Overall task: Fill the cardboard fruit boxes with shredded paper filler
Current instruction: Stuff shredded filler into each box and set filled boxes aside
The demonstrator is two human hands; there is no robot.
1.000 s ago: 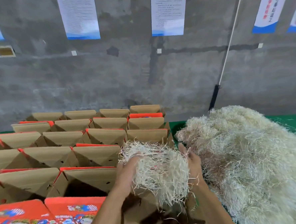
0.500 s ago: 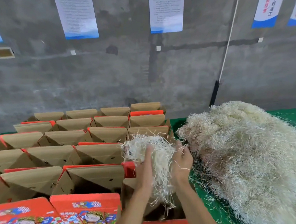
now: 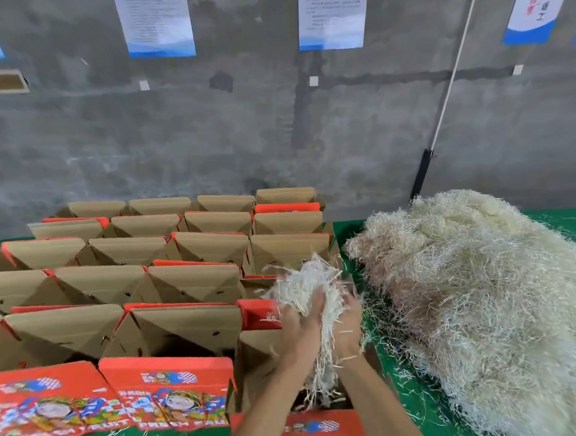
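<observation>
Where the clump of shredded paper (image 3: 304,284) was spread wide a second ago, it is now squeezed narrow between the left hand (image 3: 300,328) and right hand (image 3: 349,325), both grasping it above the near box (image 3: 258,357).

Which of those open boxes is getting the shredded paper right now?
The nearest box in the rightmost column, beside the big filler pile. Both hands hold a clump above it.

hands (image 3: 323,327): 2 | wall posters (image 3: 333,13): 6, some cut off | filler piles (image 3: 487,300): 1 | poles (image 3: 442,114): 1
</observation>
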